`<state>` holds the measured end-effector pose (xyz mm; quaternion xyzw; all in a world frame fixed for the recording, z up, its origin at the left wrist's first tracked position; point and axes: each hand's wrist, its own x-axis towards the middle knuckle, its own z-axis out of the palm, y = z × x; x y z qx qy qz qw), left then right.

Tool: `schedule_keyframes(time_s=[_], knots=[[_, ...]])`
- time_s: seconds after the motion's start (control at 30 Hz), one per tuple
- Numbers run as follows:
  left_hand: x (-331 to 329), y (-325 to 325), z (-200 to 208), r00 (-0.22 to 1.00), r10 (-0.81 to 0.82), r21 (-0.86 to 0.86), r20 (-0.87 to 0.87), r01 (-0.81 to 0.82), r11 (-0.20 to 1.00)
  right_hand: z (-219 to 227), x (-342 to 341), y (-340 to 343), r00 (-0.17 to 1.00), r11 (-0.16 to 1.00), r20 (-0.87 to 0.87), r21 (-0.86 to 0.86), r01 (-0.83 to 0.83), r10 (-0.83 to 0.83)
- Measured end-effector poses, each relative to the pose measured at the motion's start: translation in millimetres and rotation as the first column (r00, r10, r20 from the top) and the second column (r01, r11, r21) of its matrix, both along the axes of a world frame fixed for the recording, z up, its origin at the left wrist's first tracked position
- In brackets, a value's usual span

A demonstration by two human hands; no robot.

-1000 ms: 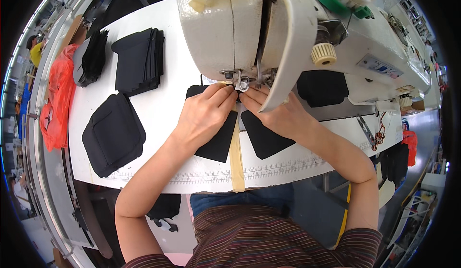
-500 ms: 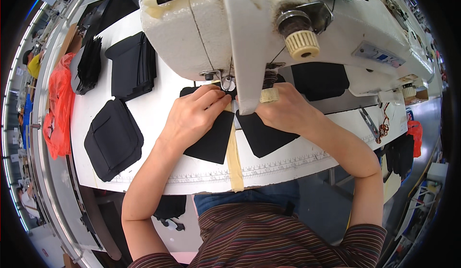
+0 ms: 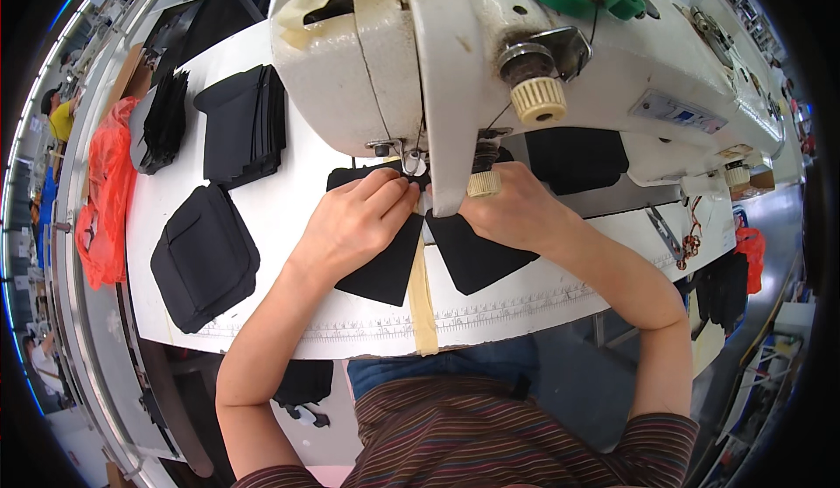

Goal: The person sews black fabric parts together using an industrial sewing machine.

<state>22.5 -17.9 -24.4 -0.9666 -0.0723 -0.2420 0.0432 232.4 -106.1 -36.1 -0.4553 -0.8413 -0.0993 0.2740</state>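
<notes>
A white sewing machine (image 3: 350, 86) stands over the table, its needle area just beyond my hands. My left hand (image 3: 360, 226) is closed, with thumb and fingertips pinching a black fabric piece (image 3: 381, 265) at its edge close to the presser foot. To the right of the foot, my right hand (image 3: 512, 212) curls over a second black fabric panel (image 3: 481, 256); its fingertips are partly hidden behind the machine's white front bar (image 3: 448, 138). The two panels spread apart toward me, and a strip of yellow tape (image 3: 423, 304) shows on the table between them. Whether they are joined at the needle is hidden.
Stacks of black fabric pieces (image 3: 208, 256) (image 3: 241, 125) lie at the left. Another black stack (image 3: 577, 160) rests behind my right hand. Thread snips (image 3: 665, 233) lie at the right. A printed ruler (image 3: 507, 307) follows the front edge. A red plastic bag (image 3: 109, 199) hangs at left.
The view has shifted slightly, so the machine appears a little lower and to the right. Both hands keep their hold beside the needle, with little visible movement of the fabric.
</notes>
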Motion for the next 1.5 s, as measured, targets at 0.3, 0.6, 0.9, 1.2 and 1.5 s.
schedule_keyframes(time_s=[0.3,0.6,0.9,1.2,1.5], knots=[[-9.5,11.1,-7.6,0.999,-0.043,-0.052,-0.005,0.043,0.998,-6.2,-2.9,4.8,0.993,0.991,0.111,0.133,0.015,-0.030],[-5.3,20.2,-1.9,0.999,-0.019,-0.039,-0.031,0.017,0.999,-6.1,-0.9,10.6,0.998,0.996,0.040,0.072,0.049,-0.052],[-7.2,29.8,-11.7,0.998,0.027,-0.075,0.065,-0.022,0.997,42.8,7.2,-20.4,0.981,0.861,-0.025,-0.475,-0.181,0.192],[-11.8,46.2,-30.9,0.995,0.087,-0.255,0.045,-0.073,0.964,24.7,2.0,-25.1,0.971,0.974,0.230,-0.225,-0.016,0.069],[1.3,51.4,-11.8,0.686,0.562,-0.356,-0.462,-0.724,0.591,-6.0,-5.4,-28.8,0.984,0.993,0.169,-0.094,0.066,-0.049]])
